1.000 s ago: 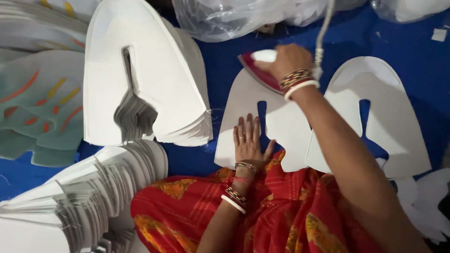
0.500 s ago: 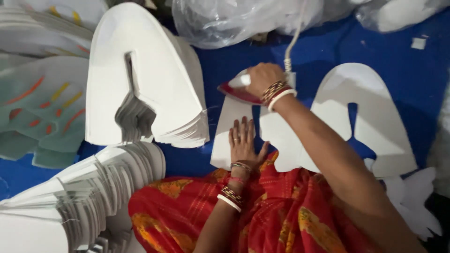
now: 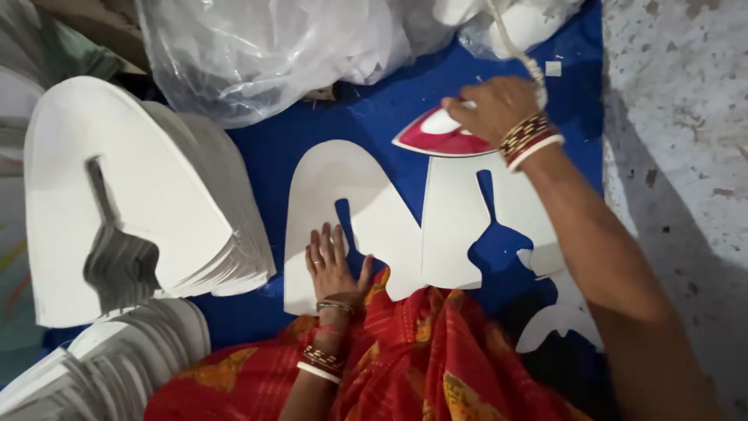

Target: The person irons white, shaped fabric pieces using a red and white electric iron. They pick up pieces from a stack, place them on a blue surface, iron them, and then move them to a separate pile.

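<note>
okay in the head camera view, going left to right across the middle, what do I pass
Tall stack of white cut-out sheets → left hand flat on a white cut-out piece → second white cut-out piece → right hand gripping the red iron → grey speckled floor.

Red-and-white iron [image 3: 436, 132] is resting sole-down on the top edge of the right white cutout [image 3: 467, 226], nose pointing left. Left white cutout [image 3: 327, 195], arch-shaped with a keyhole slot, is lying flat on blue sheet [image 3: 389, 109], its edge overlapping its neighbour.
</note>
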